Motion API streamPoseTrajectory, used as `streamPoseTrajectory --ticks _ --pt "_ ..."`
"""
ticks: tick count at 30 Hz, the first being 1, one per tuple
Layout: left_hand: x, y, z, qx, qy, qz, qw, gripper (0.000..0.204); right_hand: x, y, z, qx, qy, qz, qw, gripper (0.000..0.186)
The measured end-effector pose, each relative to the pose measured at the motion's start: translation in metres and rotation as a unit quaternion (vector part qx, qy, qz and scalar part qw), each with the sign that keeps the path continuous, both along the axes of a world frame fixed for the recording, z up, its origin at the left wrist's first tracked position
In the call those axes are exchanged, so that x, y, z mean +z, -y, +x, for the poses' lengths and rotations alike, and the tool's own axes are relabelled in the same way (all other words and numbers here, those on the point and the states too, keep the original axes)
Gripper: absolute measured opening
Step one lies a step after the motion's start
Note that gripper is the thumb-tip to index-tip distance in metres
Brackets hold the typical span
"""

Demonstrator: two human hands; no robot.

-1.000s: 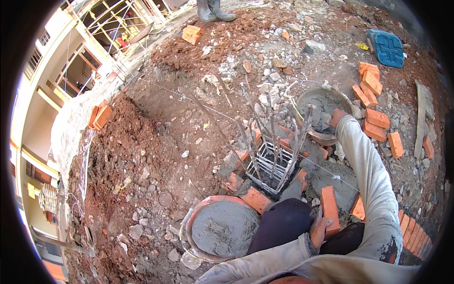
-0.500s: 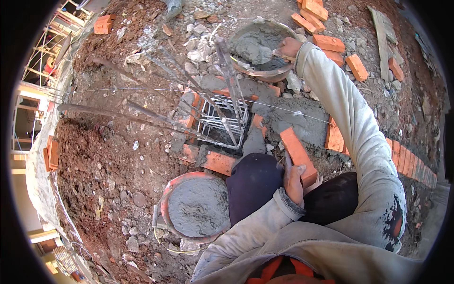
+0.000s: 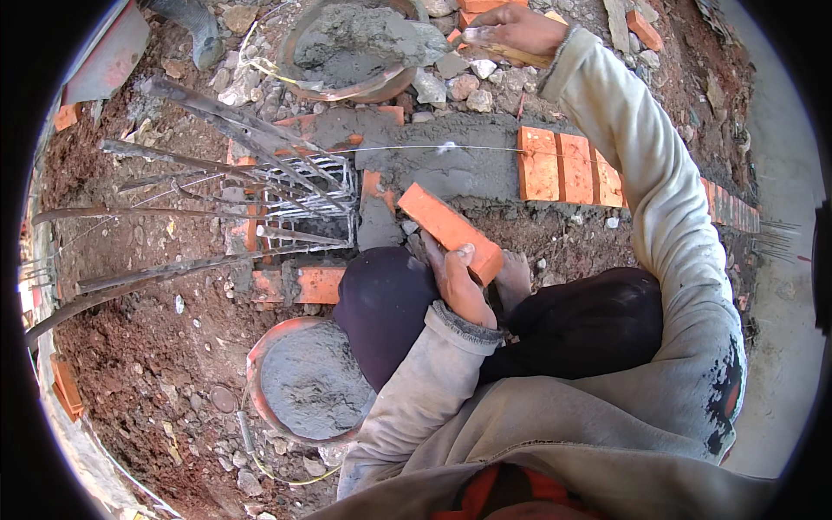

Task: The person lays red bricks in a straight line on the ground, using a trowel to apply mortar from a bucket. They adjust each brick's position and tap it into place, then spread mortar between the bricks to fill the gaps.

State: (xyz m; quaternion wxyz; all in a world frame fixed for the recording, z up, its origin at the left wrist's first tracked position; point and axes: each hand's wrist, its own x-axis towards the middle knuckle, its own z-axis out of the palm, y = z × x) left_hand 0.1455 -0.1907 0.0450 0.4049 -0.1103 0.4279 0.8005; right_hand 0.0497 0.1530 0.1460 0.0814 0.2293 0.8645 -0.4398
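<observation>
My left hand (image 3: 458,282) grips an orange brick (image 3: 449,229) by its near end, just above my knees. The brick points toward a bed of wet grey mortar (image 3: 446,156) spread along a low course of bricks. My right hand (image 3: 520,29) is stretched far out and is closed on a trowel (image 3: 492,48). The trowel's wooden handle shows under the fingers; its blade lies beside a round pan of mortar (image 3: 351,43) at the top.
A steel rebar cage (image 3: 299,195) rises from the wall's left end, its long bars leaning left. Laid orange bricks (image 3: 572,169) continue to the right. A second mortar pan (image 3: 308,381) sits by my left knee. Rubble, loose bricks and red soil lie all around.
The view has swung down and closer over the wall. My left hand has lifted the brick nearer the mortar bed, while my right hand stays out by the far pan.
</observation>
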Motion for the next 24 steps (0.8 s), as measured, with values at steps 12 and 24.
streamPoseTrajectory --ticks 12,24 --pt "-0.068 -0.081 0.028 0.164 0.118 -0.171 0.964 0.104 -0.051 0.004 0.177 0.064 0.111 -0.081 0.988 0.031" --pt "-0.105 -0.096 0.044 0.116 0.151 -0.1 0.977 0.051 -0.08 0.104 0.226 -0.002 0.031 0.393 0.919 0.038"
